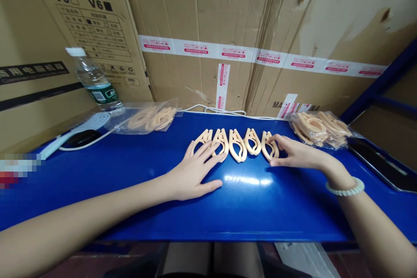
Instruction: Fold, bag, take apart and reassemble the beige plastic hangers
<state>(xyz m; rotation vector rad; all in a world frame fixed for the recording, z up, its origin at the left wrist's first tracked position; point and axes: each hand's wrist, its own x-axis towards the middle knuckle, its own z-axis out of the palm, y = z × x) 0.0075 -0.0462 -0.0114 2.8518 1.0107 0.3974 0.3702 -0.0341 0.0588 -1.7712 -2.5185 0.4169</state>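
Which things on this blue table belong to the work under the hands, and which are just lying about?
In hand: row of five peach plastic pieces, touched by the left hand and right hand; left bag of pieces; right bag of pieces.
Lying about: water bottle; white cable; dark flat device; cardboard boxes.
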